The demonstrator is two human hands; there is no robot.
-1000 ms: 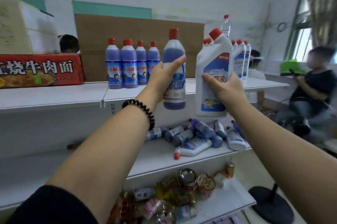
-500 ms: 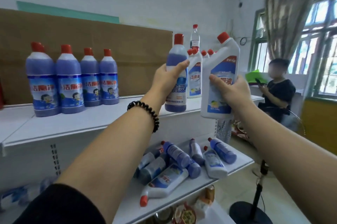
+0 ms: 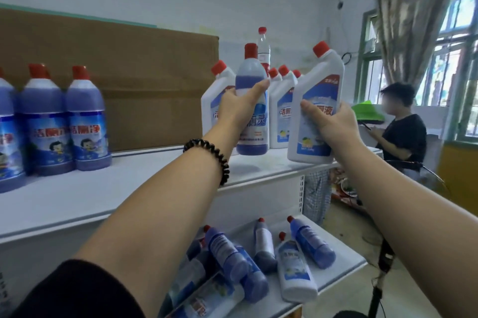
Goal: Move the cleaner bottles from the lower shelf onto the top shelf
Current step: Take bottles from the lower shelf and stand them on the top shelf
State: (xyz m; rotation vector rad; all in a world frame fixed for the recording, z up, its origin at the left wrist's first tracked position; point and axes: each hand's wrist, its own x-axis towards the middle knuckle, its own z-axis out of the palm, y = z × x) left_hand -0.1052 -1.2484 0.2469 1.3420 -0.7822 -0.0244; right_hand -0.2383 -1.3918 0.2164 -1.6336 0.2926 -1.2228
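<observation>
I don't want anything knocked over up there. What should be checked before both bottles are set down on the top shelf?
1. Left hand grips the blue bottle firmly: ok.
2. Right hand grips the white bottle firmly: ok.
3. Bare top shelf below the blue bottle: ok.
4. White bottle fully over the shelf: not ok, it hangs at the front edge.
5. Gap to the standing white bottles: cannot tell.
6. Both held bottles upright: not ok, the white one tilts.
</observation>
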